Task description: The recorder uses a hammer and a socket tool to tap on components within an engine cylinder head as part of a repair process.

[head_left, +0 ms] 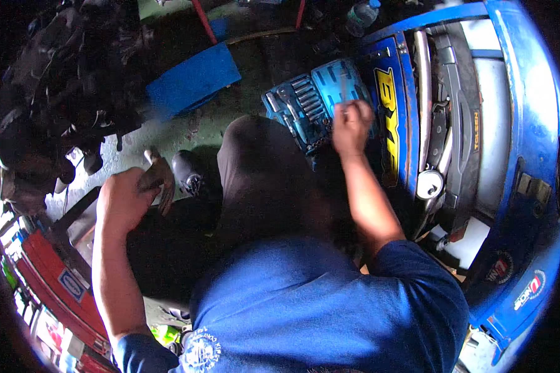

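My right hand point(353, 126) is above the open blue socket set case point(342, 81), closed around a slim grey metal tool point(345, 88) that points away from me. The tool is smeared, so its exact kind does not show. Several shiny sockets point(306, 94) sit in rows in the case's left half, with longer metal tools beside them. My left hand point(127, 196) is bent at the wrist beside my left knee, its fingers curled. Shadow and dirt hide what they hold, if anything. A dark bar point(81, 208) lies just left of that hand.
Dark machinery point(68, 74) fills the far left. A blue panel point(196, 78) lies on the floor ahead. On the right stands a blue metal cabinet point(529, 81) with tools inside. A clear bottle point(362, 18) stands far back; a red toolbox point(62, 286) is at lower left.
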A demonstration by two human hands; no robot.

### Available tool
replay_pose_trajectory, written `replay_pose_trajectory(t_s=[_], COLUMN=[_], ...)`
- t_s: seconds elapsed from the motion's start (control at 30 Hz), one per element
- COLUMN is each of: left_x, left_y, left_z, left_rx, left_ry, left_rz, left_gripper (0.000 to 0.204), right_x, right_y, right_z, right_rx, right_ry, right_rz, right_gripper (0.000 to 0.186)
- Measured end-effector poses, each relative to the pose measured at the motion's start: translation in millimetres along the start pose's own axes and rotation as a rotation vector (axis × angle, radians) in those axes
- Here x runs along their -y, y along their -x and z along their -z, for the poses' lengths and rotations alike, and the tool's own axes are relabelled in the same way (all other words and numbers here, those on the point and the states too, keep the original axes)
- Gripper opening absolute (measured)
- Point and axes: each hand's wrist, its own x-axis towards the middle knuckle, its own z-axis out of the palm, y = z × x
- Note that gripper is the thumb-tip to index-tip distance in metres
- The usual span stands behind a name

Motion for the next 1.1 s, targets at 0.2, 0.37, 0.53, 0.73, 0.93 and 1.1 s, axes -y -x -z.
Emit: replay_pose_trajectory(t_s=[0.2, 0.37, 0.53, 0.73, 0.93, 1.1], left_x=[-17, -35, -31, -31, -22, -52], left_y=[-26, -45, -51, 43, 183, 295], left_z=[13, 25, 31, 79, 104, 172], left_rx=[0.025, 0.122, 0.253, 0.235, -0.373, -0.726], left_ry=[-0.085, -0.03, 0.108, 0.406, 0.998, 1.994], left_rz=[-0.138, -0.244, -0.123, 0.128, 0.101, 0.058], left_gripper=[0.029, 0.029, 0.025, 0.028, 0.033, 0.021], right_x=[-17, 17, 80, 163, 271, 399], right_y=[-36, -7, 2, 12, 6, -16], right_z=[26, 50, 95, 174, 296, 400], right_rx=[0.068, 0.187, 0.495, 0.79, 1.006, 1.136], right_ry=[-0.021, -0.352, -0.207, -0.402, -0.37, -0.467], right_rz=[-0.293, -0.466, -0.398, -0.224, 0.267, 0.659], right_gripper=[0.034, 0.037, 0.027, 0.047, 0.025, 0.055])
